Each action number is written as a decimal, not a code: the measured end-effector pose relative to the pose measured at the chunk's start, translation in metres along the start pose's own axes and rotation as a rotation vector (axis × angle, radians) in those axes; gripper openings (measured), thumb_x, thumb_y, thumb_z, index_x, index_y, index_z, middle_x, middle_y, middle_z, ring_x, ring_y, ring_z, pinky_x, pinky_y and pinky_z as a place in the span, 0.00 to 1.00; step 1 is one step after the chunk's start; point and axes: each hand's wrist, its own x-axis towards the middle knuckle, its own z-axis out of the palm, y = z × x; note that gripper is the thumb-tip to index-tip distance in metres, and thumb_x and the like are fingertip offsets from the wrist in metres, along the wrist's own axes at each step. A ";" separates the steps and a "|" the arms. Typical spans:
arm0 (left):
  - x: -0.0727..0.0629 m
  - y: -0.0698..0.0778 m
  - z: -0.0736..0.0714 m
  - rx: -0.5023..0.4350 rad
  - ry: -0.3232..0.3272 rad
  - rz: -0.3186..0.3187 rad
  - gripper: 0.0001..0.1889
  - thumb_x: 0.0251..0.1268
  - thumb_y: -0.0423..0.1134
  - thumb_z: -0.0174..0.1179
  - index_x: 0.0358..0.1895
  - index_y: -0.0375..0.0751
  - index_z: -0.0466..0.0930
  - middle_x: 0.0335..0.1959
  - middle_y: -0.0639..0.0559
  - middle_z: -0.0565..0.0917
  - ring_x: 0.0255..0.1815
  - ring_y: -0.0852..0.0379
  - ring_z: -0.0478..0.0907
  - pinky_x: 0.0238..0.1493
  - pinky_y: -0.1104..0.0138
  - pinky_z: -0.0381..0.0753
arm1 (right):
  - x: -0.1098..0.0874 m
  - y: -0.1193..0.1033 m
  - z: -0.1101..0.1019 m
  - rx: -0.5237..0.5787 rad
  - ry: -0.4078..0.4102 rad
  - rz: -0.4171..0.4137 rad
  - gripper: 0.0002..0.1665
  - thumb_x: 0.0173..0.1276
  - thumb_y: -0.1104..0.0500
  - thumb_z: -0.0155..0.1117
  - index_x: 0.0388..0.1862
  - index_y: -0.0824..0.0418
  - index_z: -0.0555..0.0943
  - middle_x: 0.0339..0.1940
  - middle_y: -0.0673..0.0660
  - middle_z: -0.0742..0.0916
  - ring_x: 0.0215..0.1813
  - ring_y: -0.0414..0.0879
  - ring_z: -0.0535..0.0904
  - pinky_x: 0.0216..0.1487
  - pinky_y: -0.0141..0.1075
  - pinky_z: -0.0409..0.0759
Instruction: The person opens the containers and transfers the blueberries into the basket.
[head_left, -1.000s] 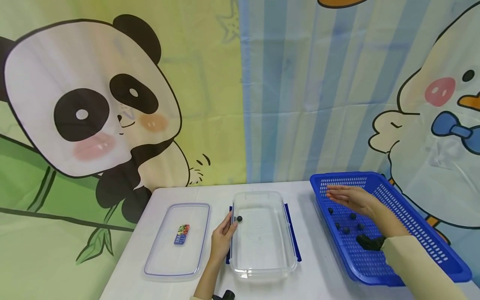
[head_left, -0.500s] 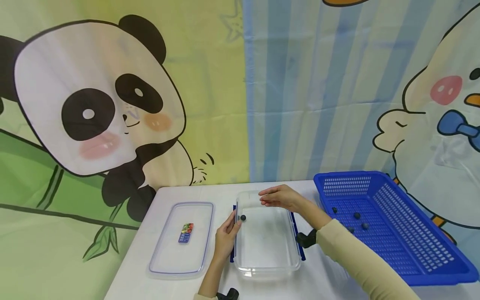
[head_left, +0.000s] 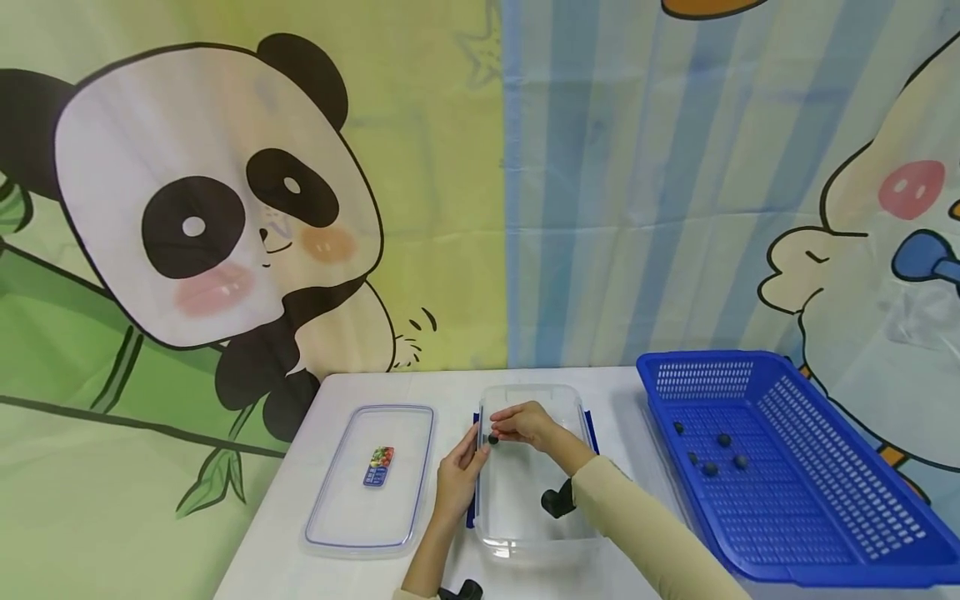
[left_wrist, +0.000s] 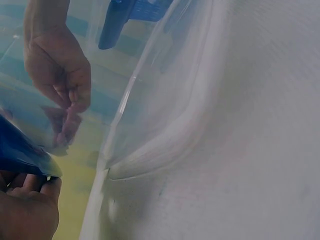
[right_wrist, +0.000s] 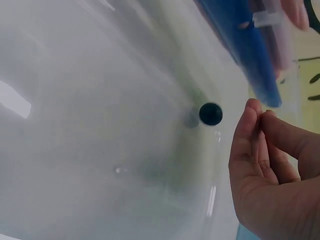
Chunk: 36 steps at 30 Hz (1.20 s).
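A clear plastic food container (head_left: 525,500) with blue side latches stands lidless on the table. My left hand (head_left: 454,483) grips its left wall, thumb over the rim, fingers by the blue latch (left_wrist: 20,152). Inside, near that wall, lies one small dark berry (right_wrist: 210,114), like a blueberry. Over the container's left part hovers my right hand (head_left: 531,425), fingertips and thumb drawn together just above the berry in the head view. The right wrist view shows this hand (right_wrist: 272,175) with its tips meeting; whether something small sits between them is hidden.
At the right stands a blue perforated basket (head_left: 817,500) with several dark berries (head_left: 723,439) on its floor. The clear lid (head_left: 352,517) lies flat at the left and bears a coloured label (head_left: 378,467). A printed curtain (head_left: 577,208) hangs behind the table.
From over the basket, my right hand has moved left to above the container, and its straight fingers have drawn together. The left hand stays on the container's wall. The head view has shifted slightly.
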 end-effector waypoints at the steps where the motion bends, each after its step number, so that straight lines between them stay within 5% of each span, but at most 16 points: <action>1: 0.000 0.000 0.000 0.004 0.003 0.000 0.27 0.64 0.42 0.58 0.65 0.36 0.65 0.64 0.40 0.65 0.64 0.49 0.63 0.60 0.67 0.66 | 0.001 0.002 -0.001 0.010 0.012 0.007 0.13 0.60 0.74 0.59 0.45 0.78 0.78 0.30 0.62 0.86 0.30 0.45 0.83 0.38 0.35 0.84; 10: -0.009 0.032 0.001 -0.005 -0.024 -0.028 0.26 0.65 0.34 0.56 0.64 0.28 0.63 0.63 0.35 0.64 0.64 0.45 0.62 0.60 0.65 0.65 | 0.013 0.014 -0.009 -0.037 0.071 0.050 0.11 0.59 0.75 0.61 0.41 0.77 0.80 0.26 0.59 0.86 0.28 0.44 0.83 0.35 0.35 0.85; 16: -0.011 0.031 0.001 0.001 -0.034 -0.050 0.26 0.65 0.36 0.56 0.64 0.30 0.63 0.64 0.36 0.64 0.64 0.47 0.62 0.60 0.67 0.66 | 0.014 0.018 -0.009 -0.091 0.097 0.094 0.09 0.57 0.75 0.62 0.38 0.76 0.81 0.26 0.60 0.86 0.27 0.46 0.83 0.36 0.37 0.85; 24: -0.008 0.032 0.000 -0.014 -0.046 -0.039 0.27 0.66 0.36 0.56 0.65 0.30 0.62 0.65 0.38 0.63 0.65 0.47 0.61 0.60 0.68 0.64 | 0.012 0.015 -0.009 -0.048 0.027 0.147 0.12 0.57 0.75 0.62 0.42 0.77 0.80 0.34 0.67 0.85 0.33 0.50 0.84 0.42 0.38 0.84; 36: -0.008 0.031 -0.001 -0.029 -0.066 -0.035 0.27 0.66 0.37 0.55 0.65 0.29 0.61 0.65 0.37 0.62 0.65 0.48 0.60 0.61 0.69 0.64 | 0.012 0.018 -0.009 -0.055 -0.085 0.159 0.13 0.59 0.72 0.63 0.44 0.74 0.81 0.34 0.64 0.86 0.36 0.51 0.84 0.45 0.38 0.83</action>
